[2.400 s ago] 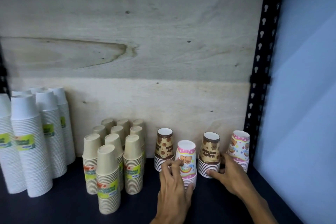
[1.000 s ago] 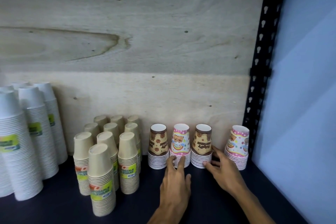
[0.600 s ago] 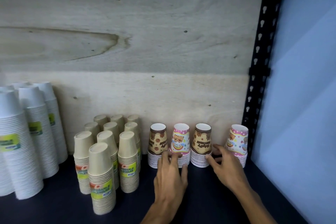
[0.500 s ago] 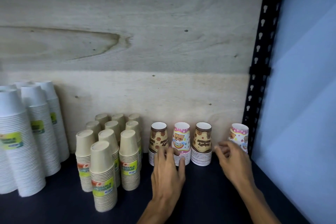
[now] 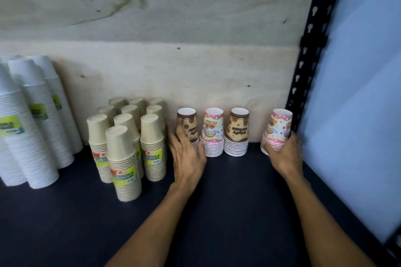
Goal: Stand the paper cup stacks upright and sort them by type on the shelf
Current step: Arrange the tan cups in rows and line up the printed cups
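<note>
— Hands first, then. What are they on?

— Left hand (image 5: 187, 154) is wrapped round the leftmost brown stack (image 5: 188, 130), fingers curled on its left side. Right hand (image 5: 284, 154) grips the far-right pink stack (image 5: 278, 131), which sits close by the black upright (image 5: 308, 54) and leans slightly left.

— And nearer than that?

— Only bare dark shelf (image 5: 227, 201) and the forearms. Everything stands toward the back.

— So what is done?

— All the stacks in view are upright, mouths down. White stacks (image 5: 26, 128) are grouped at the far left. Kraft stacks (image 5: 125, 136) form a tight cluster in the middle, just left of the left hand. Those two types look settled.

— What is left?

— The printed ones. The row against the plywood back (image 5: 195, 71) reads brown, pink (image 5: 213, 132), brown (image 5: 237, 131), then a gap, then the pink stack in the right hand. They alternate, so I judge the sorting unfinished there.

— How much work is that?

— Little, I think. One swap would put brown beside brown and pink beside pink, and the gap wants closing. Both hands already hold the two end stacks, which suits that.

— Any risk?

— The short stacks are light, and the three on the left touch, so pulling one may nudge its neighbour.
</note>
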